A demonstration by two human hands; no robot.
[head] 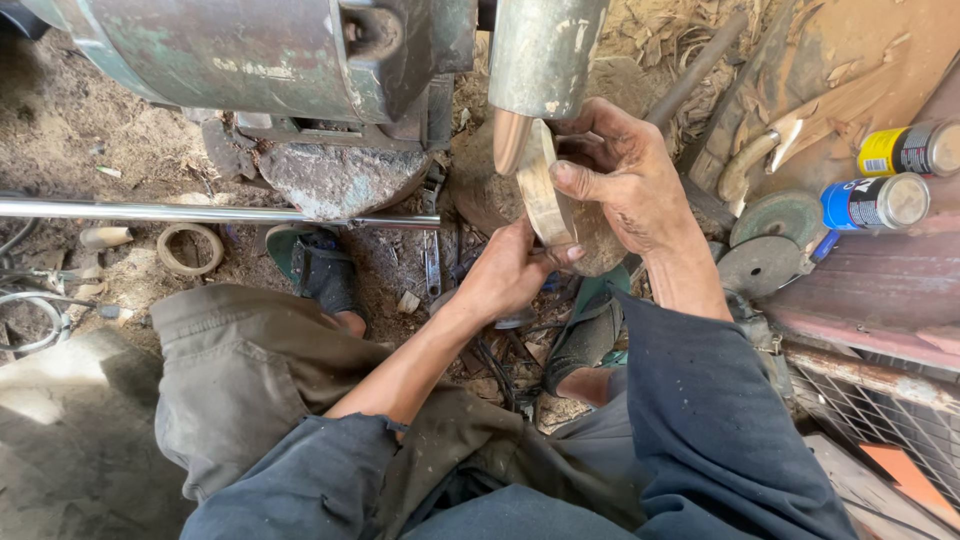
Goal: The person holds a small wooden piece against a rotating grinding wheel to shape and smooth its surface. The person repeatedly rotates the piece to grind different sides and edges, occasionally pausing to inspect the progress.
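We hold a wooden ring (pixel 540 190) on edge against the spinning disc (pixel 511 140): our right hand (pixel 625 185) fingers wrap its top rim, our left hand (pixel 505 275) grips below, so it stays steady.

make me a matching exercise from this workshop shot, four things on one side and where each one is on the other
Things:
1. wooden disc
2. blue can
3. wooden ring
4. steel rod

Places:
A. flat on the dirt at far left, below the rod
B. held on edge between left hand and right hand
C. on its side on the boards at right
D. running level across the left of the view, under the green machine

Pairs: 1-B, 2-C, 3-A, 4-D
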